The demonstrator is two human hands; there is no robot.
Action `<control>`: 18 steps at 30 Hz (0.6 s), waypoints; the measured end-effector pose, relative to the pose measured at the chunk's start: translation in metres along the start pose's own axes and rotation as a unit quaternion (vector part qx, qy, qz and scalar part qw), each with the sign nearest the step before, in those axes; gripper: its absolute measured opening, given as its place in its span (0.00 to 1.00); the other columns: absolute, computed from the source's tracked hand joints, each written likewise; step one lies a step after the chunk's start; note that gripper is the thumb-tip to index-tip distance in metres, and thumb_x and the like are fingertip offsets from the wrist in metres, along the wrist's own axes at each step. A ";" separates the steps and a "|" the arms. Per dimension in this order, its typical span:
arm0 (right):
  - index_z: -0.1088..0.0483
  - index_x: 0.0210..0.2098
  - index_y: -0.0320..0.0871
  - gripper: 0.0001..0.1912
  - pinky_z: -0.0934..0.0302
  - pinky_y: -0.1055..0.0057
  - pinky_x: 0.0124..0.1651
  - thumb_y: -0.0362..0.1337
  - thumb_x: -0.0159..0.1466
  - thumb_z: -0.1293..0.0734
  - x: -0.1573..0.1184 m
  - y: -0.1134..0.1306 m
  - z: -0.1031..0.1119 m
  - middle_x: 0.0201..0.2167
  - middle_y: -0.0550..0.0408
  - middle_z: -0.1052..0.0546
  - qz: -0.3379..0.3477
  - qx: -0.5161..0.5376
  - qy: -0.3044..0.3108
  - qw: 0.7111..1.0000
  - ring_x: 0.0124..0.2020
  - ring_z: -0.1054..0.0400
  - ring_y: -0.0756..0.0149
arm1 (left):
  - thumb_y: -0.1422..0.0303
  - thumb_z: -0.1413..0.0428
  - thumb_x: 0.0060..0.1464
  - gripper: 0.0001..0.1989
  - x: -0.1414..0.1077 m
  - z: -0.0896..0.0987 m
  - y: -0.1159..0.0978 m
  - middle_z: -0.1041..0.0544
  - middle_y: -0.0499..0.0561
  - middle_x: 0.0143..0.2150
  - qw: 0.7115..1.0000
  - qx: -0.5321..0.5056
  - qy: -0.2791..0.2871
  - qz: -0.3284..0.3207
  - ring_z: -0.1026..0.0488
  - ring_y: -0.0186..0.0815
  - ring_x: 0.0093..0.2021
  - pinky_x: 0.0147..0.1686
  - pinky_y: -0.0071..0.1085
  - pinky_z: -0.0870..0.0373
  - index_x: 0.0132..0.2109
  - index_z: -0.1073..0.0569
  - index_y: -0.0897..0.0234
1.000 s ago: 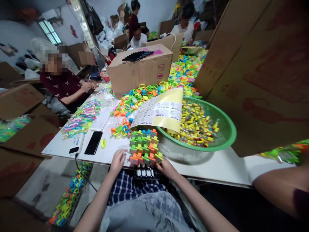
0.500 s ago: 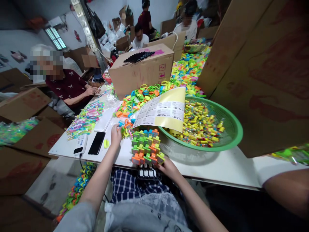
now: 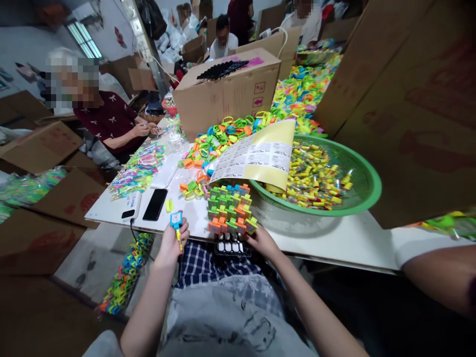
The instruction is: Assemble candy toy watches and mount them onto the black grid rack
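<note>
A blue toy watch piece [image 3: 176, 219] with a yellow lower part is held in my left hand [image 3: 174, 240], just off the table's front edge. My right hand [image 3: 262, 241] has its fingers at the right front corner of a stack of green, orange, yellow and blue pieces [image 3: 229, 210]; its fingertips are partly hidden there. The pieces stand in rows on a black rack [image 3: 233, 248] with white slots, at the table edge above my lap. Behind them lies a loose pile of coloured pieces [image 3: 193, 188].
A green basket [image 3: 375, 191] of yellow items stands at right, a label sheet [image 3: 256, 158] over its left rim. A phone [image 3: 154, 205] and power bank [image 3: 131, 206] lie left. A cardboard box [image 3: 226, 94] stands behind. Another person [image 3: 107, 116] sits at far left; someone's arm [image 3: 442, 277] is at right.
My left hand has come back from the loose pile toward the table edge, now with a blue piece in it. My right hand stays by the stack. The view has shifted slightly.
</note>
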State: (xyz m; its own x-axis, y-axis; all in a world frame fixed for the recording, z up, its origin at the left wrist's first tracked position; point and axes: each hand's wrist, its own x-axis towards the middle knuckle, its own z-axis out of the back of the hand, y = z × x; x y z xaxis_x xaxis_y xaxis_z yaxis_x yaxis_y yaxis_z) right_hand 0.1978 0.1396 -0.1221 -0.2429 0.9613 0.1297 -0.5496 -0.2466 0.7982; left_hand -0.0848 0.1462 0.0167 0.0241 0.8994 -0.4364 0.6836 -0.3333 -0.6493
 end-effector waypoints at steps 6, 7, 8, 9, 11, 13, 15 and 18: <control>0.30 0.48 0.42 0.16 0.37 0.62 0.45 0.38 0.61 0.38 0.000 0.007 0.003 0.43 0.46 0.25 0.024 0.004 -0.002 1.000 0.43 0.32 0.56 | 0.54 0.57 0.60 0.21 -0.029 0.006 0.025 0.38 0.51 0.29 0.986 -0.116 0.009 0.123 0.44 0.23 0.21 0.13 0.17 0.44 0.37 0.33 0.71; 0.30 0.47 0.43 0.16 0.37 0.62 0.45 0.36 0.61 0.38 0.000 0.007 0.003 0.43 0.47 0.25 0.031 0.005 -0.008 0.999 0.43 0.32 0.56 | 0.60 0.55 0.61 0.16 -0.033 0.005 0.030 0.38 0.51 0.30 0.987 -0.111 0.016 0.115 0.43 0.23 0.22 0.15 0.16 0.43 0.38 0.32 0.70; 0.29 0.47 0.43 0.15 0.37 0.62 0.46 0.35 0.60 0.39 0.000 0.007 0.002 0.44 0.47 0.25 0.038 0.005 -0.015 0.999 0.44 0.32 0.57 | 0.66 0.53 0.60 0.10 -0.036 0.004 0.035 0.37 0.50 0.30 0.990 -0.101 0.026 0.100 0.42 0.23 0.23 0.17 0.15 0.42 0.40 0.32 0.70; 0.29 0.45 0.43 0.15 0.38 0.61 0.47 0.33 0.60 0.39 0.000 0.006 0.001 0.44 0.48 0.25 0.046 0.006 -0.024 0.999 0.44 0.32 0.57 | 0.73 0.52 0.59 0.07 -0.039 0.005 0.040 0.36 0.50 0.31 0.992 -0.085 0.038 0.084 0.41 0.23 0.24 0.19 0.15 0.40 0.43 0.32 0.68; 0.28 0.43 0.42 0.14 0.37 0.61 0.47 0.32 0.59 0.39 0.001 0.003 -0.001 0.42 0.48 0.24 0.054 0.008 -0.043 0.998 0.44 0.31 0.57 | 0.79 0.49 0.55 0.13 -0.044 0.008 0.051 0.33 0.50 0.33 0.995 -0.047 0.064 0.060 0.39 0.23 0.25 0.23 0.15 0.38 0.47 0.32 0.64; 0.27 0.39 0.41 0.12 0.36 0.61 0.45 0.31 0.59 0.39 0.002 0.001 -0.003 0.40 0.48 0.23 0.054 0.006 -0.055 0.997 0.42 0.30 0.58 | 0.75 0.46 0.54 0.15 -0.046 0.015 0.063 0.30 0.50 0.36 0.996 -0.005 0.081 0.038 0.36 0.24 0.26 0.24 0.17 0.35 0.49 0.32 0.60; 0.26 0.37 0.41 0.11 0.36 0.62 0.45 0.32 0.59 0.40 0.005 -0.001 -0.003 0.39 0.48 0.23 0.056 -0.001 -0.051 0.997 0.41 0.30 0.58 | 0.66 0.42 0.53 0.18 -0.046 0.022 0.074 0.28 0.51 0.39 0.994 0.049 0.093 0.008 0.35 0.25 0.26 0.22 0.20 0.35 0.51 0.33 0.60; 0.26 0.39 0.40 0.13 0.37 0.61 0.48 0.31 0.59 0.41 0.008 0.000 -0.001 0.41 0.47 0.23 0.065 -0.019 -0.031 0.997 0.43 0.30 0.57 | 0.55 0.41 0.49 0.29 -0.043 0.032 0.090 0.27 0.50 0.33 0.982 0.139 0.126 -0.030 0.35 0.28 0.21 0.19 0.25 0.36 0.55 0.36 0.63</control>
State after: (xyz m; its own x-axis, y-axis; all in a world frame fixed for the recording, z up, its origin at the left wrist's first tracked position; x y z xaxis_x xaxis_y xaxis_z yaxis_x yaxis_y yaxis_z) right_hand 0.1948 0.1466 -0.1216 -0.2650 0.9263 0.2679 -0.5470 -0.3732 0.7493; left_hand -0.0472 0.0685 -0.0427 0.1930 0.9494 -0.2476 0.4649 -0.3107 -0.8290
